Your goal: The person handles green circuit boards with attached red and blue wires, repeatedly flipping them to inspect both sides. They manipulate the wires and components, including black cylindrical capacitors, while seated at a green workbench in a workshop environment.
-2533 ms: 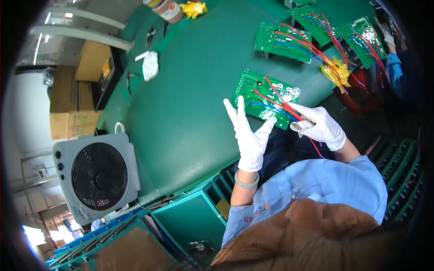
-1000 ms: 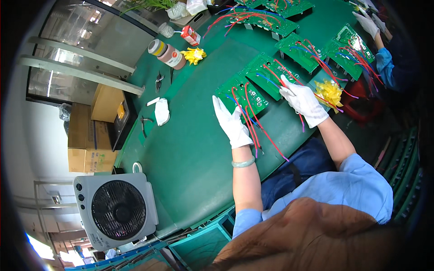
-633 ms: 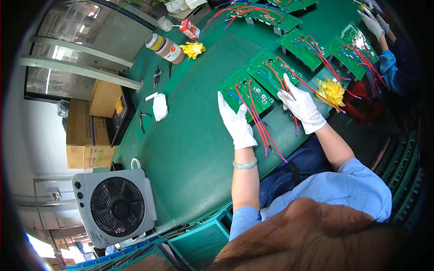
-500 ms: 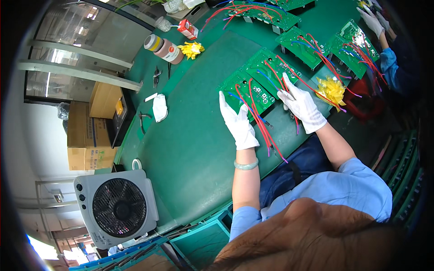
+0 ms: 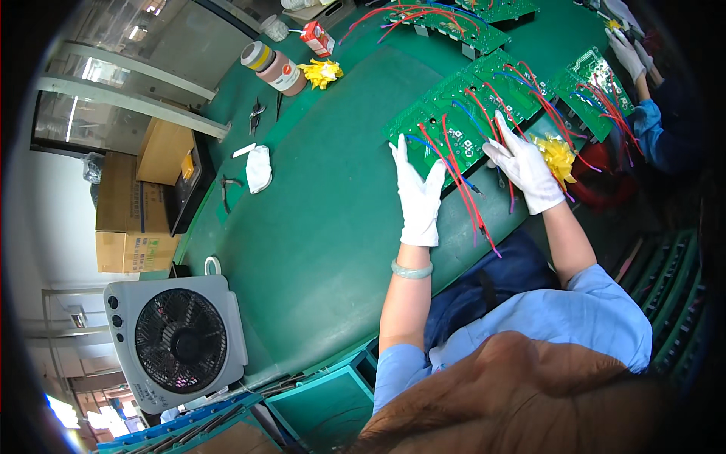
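Note:
My left hand (image 5: 417,198), in a white glove, lies against the left end of a row of green circuit boards (image 5: 408,125) with fingers and thumb spread. My right hand (image 5: 527,168), also white-gloved, rests at the row's near edge, its thumb and fingers stretched apart. Red wires (image 5: 460,185) and blue wires run from the boards and hang over the near edge past my hands. Parts of the boards under the fingers are hidden. A bunch of yellow strips (image 5: 556,160) lies just beyond my right hand.
Another wired board (image 5: 594,91) lies to the right, near a co-worker's gloved hands (image 5: 628,57). More boards (image 5: 450,26) stand at the back. On the left are pliers (image 5: 257,117), a white pouch-like item (image 5: 259,169), a bottle (image 5: 281,73), a drink carton (image 5: 317,39) and a box fan (image 5: 178,340).
Both hands have pushed their boards away and to the right. The gap to the neighbouring board has closed, so they now lie edge to edge. The view has shifted slightly.

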Demonstrator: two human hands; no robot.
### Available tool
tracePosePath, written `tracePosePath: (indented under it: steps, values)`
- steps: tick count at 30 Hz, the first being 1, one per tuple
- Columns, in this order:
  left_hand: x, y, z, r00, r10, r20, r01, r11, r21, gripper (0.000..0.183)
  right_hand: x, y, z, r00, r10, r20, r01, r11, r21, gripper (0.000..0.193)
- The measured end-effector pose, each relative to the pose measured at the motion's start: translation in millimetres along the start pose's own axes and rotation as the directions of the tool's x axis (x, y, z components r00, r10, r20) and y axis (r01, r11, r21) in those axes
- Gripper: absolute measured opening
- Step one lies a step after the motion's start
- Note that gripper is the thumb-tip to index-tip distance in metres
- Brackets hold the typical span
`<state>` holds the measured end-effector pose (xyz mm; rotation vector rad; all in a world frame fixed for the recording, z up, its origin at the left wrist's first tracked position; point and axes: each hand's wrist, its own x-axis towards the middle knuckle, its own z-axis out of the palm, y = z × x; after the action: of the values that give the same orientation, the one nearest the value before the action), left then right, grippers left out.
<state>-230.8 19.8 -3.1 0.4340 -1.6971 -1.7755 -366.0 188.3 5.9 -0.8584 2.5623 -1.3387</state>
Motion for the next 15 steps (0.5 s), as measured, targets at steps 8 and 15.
tracePosePath:
  steps: [8, 15]
  values:
    - [6.1, -1.3, -21.3, 0.919, -0.11, -0.378, 0.062, 0.989, -0.137, 0.052, 125.9, -15.2, -67.8, 0.908, -0.354, -0.224, 0.281, 0.911, -0.302, 0.038]
    - [11.7, -13.4, -22.5, 0.924, -0.185, -0.336, 0.115, 0.969, -0.218, 0.047, 279.8, 12.6, -35.2, 0.959, -0.238, -0.156, 0.076, 0.743, -0.665, 0.065]
